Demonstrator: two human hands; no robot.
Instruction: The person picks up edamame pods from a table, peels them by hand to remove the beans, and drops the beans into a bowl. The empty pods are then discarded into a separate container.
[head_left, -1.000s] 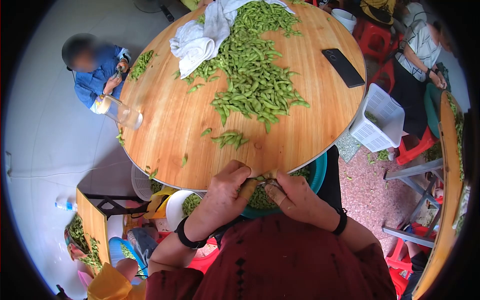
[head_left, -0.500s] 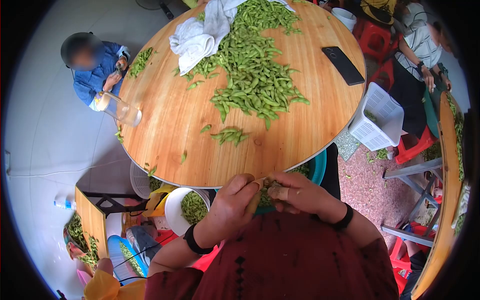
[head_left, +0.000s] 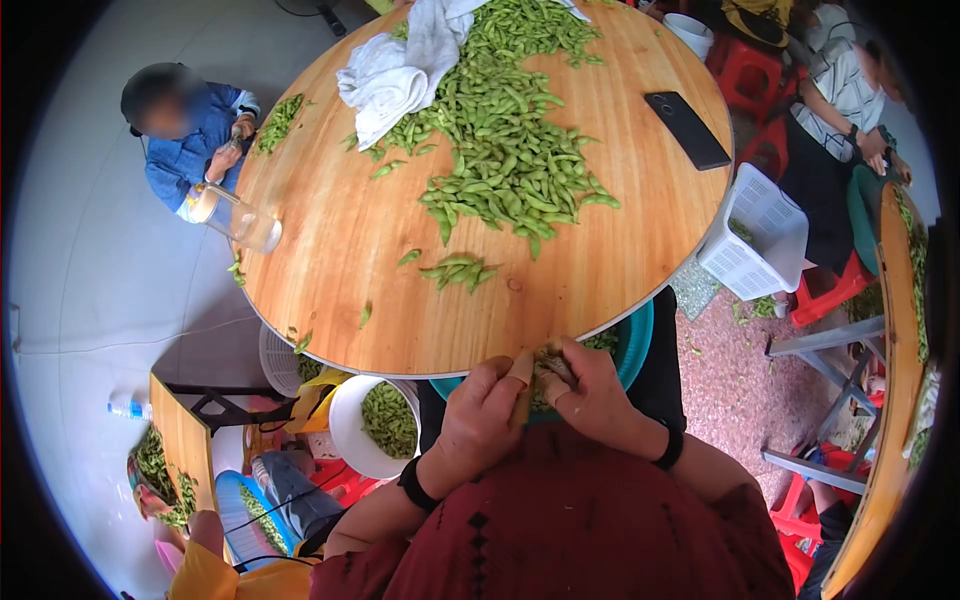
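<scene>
Both my hands meet at the table's near edge, above a teal basin (head_left: 640, 340). My left hand (head_left: 482, 405) is closed, with tape round a fingertip; what it pinches is too small to name. My right hand (head_left: 592, 395) is also closed, its taped thumb close to the left fingers, over something small and greenish-brown that I cannot make out. Ahead of them, a few green pods (head_left: 458, 272) lie on the round wooden table (head_left: 330, 290). Farther back is a large heap of pods (head_left: 510, 160), with a white cloth (head_left: 385, 85) at its left side.
A black phone (head_left: 687, 130) lies at the table's right. A clear jug (head_left: 240, 218) is at the left edge, by a person in blue (head_left: 190, 140). Below stand a white bucket (head_left: 350, 435) of pods and a white basket (head_left: 755, 235). Other people sit at the right.
My hands have shifted slightly and stay close together; the right wrist has moved left and the left forearm inward. At the far right, a person's hands have moved.
</scene>
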